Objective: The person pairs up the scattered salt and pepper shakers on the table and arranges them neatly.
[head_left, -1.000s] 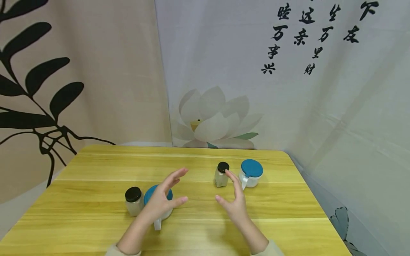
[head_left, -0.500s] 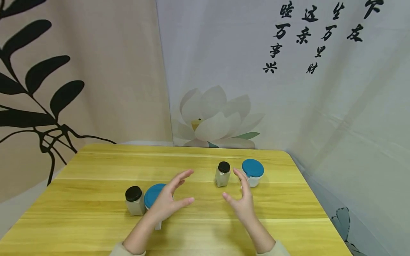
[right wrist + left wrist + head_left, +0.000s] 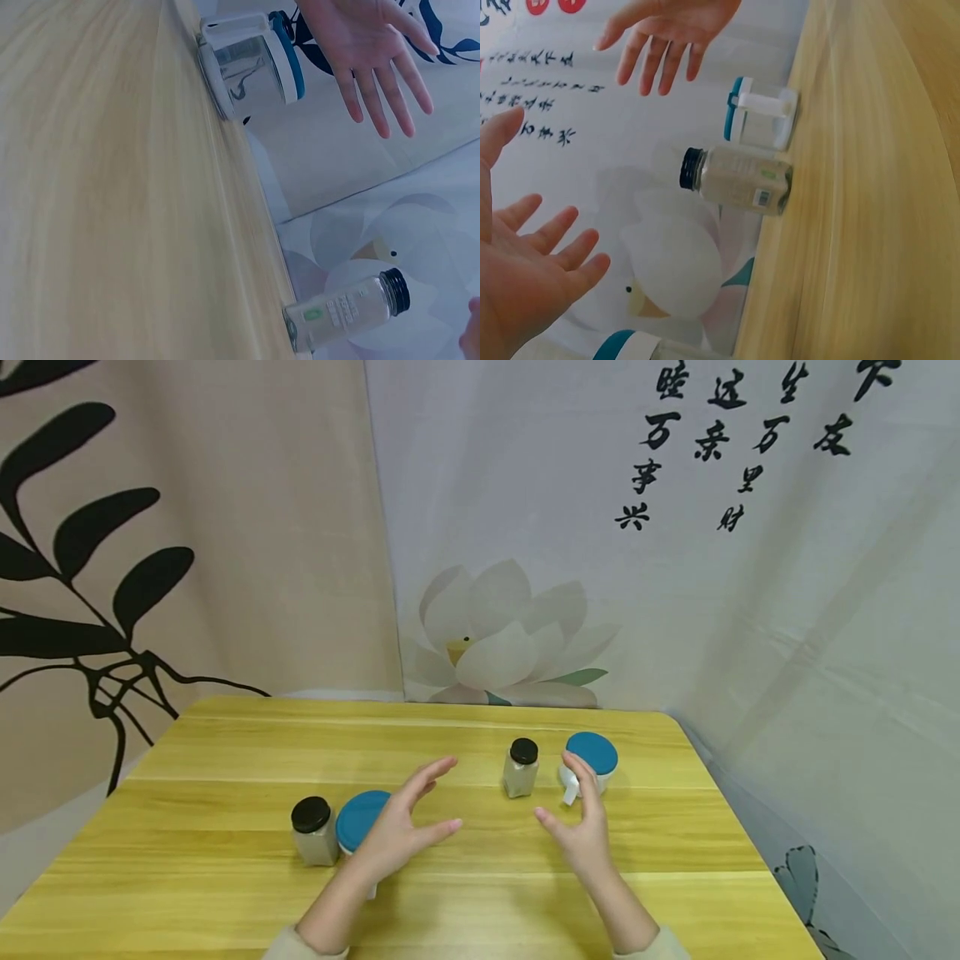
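Both hands hover over the table with fingers spread and palms facing, holding nothing. My left hand (image 3: pixel 397 835) partly covers a clear jar with a blue lid (image 3: pixel 362 817) and white handle. Beside that, to the left, stands a square clear jar with a black lid (image 3: pixel 315 839). My right hand (image 3: pixel 587 839) is in front of a second blue-lidded jar (image 3: pixel 591 752), its fingertip overlapping the lid in the head view; the left wrist view shows them apart. Another black-lidded jar (image 3: pixel 521 770) stands upright between the hands, farther back; its label shows in the left wrist view (image 3: pixel 742 180).
The wooden table (image 3: pixel 465 910) has rounded far corners. Behind it hangs a cloth backdrop (image 3: pixel 525 485) with a printed lotus, black leaves and writing. Sleeve cuffs (image 3: pixel 652 943) show at the bottom of the head view.
Both hands have drifted right, keeping their spread shape. The right fingertip went from over the right black lid to over the blue one. The jars stay in place.
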Tool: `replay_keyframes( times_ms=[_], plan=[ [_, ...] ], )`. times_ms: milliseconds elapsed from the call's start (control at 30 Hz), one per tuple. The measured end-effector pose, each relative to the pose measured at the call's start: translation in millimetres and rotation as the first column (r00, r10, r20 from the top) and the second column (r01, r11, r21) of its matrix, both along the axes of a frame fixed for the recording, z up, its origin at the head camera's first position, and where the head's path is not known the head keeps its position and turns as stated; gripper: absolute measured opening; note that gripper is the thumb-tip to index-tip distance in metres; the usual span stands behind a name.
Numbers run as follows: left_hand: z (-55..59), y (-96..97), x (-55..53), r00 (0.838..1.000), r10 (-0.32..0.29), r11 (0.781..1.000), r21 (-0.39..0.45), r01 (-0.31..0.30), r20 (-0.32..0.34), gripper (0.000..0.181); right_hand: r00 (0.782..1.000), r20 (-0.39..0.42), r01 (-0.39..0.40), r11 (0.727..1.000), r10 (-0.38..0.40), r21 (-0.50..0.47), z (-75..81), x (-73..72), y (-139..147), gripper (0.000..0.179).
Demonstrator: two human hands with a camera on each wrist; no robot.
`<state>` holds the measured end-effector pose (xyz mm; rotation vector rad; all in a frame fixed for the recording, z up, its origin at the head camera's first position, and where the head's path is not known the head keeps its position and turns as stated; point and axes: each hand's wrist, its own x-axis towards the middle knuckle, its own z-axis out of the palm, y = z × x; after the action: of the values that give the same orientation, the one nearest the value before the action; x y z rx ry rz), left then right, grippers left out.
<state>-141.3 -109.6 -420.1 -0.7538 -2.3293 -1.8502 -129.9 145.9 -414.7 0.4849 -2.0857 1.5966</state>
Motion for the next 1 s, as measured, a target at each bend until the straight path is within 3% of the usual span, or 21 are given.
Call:
replay_keyframes(
  times_ms=[400,767,1000],
  plan=[
    [4.0,18.1,-4.2,0.999,0.017,0.998,0.061,-0.019,0.030,0.069,0.999,-0.005,0.042,0.998,-0.042,0.042,1.5,-5.0,15.3,0.072],
    [-1.8,34.6,-19.2,0.998,0.056,0.996,0.063,-0.057,0.017,0.071,0.994,-0.016,0.108,0.994,-0.108,0.029,4.2,-10.9,32.3,0.072],
    [29.5,43.9,-3.8,0.998,0.061,0.997,0.056,-0.062,0.023,0.067,0.988,0.044,0.144,0.988,-0.146,0.052,5.0,-13.8,40.8,0.072]
  ],
)
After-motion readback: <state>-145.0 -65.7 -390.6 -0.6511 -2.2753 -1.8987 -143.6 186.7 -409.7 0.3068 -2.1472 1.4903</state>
